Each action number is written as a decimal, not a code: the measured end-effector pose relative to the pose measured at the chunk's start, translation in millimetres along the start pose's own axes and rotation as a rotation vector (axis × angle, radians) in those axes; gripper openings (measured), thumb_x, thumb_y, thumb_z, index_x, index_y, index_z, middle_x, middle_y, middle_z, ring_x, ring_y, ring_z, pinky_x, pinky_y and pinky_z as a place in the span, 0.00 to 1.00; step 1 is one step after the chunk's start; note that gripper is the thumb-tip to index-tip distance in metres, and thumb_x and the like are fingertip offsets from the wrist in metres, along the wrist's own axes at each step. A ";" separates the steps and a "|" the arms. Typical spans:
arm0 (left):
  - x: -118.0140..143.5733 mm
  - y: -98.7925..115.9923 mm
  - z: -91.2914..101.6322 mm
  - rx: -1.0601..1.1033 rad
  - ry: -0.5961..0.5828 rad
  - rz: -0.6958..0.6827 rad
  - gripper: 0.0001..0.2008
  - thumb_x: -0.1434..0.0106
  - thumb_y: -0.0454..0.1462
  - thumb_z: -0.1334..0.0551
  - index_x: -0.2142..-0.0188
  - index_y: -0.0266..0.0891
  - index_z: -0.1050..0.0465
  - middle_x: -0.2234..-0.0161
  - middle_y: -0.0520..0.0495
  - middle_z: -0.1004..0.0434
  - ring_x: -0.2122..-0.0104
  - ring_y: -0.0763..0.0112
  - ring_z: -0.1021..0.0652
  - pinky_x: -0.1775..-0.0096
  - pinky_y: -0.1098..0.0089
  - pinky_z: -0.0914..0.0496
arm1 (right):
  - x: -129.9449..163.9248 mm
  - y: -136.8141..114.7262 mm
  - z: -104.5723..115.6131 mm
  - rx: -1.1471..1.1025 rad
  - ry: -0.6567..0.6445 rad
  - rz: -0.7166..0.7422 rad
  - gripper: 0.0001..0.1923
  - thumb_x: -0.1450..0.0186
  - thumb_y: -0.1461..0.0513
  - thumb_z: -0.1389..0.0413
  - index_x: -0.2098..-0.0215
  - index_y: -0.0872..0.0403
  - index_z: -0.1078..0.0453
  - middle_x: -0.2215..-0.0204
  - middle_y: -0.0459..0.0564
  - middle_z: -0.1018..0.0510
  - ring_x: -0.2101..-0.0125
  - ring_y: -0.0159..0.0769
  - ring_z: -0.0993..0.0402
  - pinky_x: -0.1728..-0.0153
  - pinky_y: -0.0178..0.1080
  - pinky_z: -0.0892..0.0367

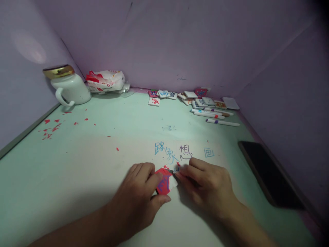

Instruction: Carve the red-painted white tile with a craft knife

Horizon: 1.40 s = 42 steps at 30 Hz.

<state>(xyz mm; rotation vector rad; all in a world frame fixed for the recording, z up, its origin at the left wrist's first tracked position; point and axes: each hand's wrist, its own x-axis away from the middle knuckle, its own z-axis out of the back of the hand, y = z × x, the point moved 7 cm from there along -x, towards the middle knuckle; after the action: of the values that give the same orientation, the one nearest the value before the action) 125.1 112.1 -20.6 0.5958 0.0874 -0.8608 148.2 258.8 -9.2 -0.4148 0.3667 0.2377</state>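
Observation:
My left hand (pixel 144 188) grips a small tile (pixel 162 185) by its left and lower edges. The tile's face is red with purple strokes, and a bare white patch shows at its right side. My right hand (pixel 205 181) is closed in a pinch round a small metal blade (pixel 171 171), whose tip touches the upper right of the red face. The rest of the blade is hidden by the fingers. A red scrap (pixel 178 164) is beside the right fingertips. Just beyond both hands, blue and purple characters (pixel 185 151) are written on the tabletop.
A phone (pixel 267 175) lies at right. Several markers (pixel 222 122) and a group of square tiles (pixel 153 101) lie at the back. A tilted white mug (pixel 73 91) with a gold lid and a red-white packet (pixel 106 81) stand back left. Red flakes (pixel 55 128) dot the left side. Purple walls surround the table.

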 end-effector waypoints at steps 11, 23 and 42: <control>0.6 -1.1 -2.0 0.011 -0.016 -0.006 0.16 0.50 0.28 0.32 0.63 0.37 0.33 0.64 0.45 0.33 0.66 0.61 0.31 0.65 0.58 0.29 | 0.5 5.7 -2.4 -0.091 0.081 -0.033 0.11 0.36 0.61 0.45 0.73 0.55 0.24 0.82 0.44 0.32 0.82 0.27 0.36 0.80 0.33 0.48; 0.3 -0.3 -2.0 0.002 -0.033 -0.008 0.14 0.49 0.29 0.33 0.63 0.37 0.33 0.64 0.44 0.33 0.65 0.60 0.31 0.65 0.57 0.29 | -10.3 3.8 -6.1 -0.042 -0.134 0.062 0.12 0.35 0.61 0.47 0.75 0.53 0.27 0.81 0.42 0.35 0.82 0.28 0.40 0.80 0.36 0.52; 0.2 0.8 -0.1 0.025 -0.025 -0.023 0.13 0.47 0.29 0.33 0.62 0.37 0.33 0.64 0.43 0.32 0.65 0.60 0.31 0.65 0.57 0.28 | -1.9 -1.6 -0.5 0.002 0.044 0.005 0.14 0.34 0.61 0.47 0.75 0.55 0.26 0.82 0.43 0.35 0.83 0.27 0.39 0.81 0.35 0.51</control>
<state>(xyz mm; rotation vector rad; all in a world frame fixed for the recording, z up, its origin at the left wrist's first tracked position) 125.9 112.4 -20.5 0.6078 0.0611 -0.8929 146.7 256.9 -8.3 -0.4177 0.4111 0.2332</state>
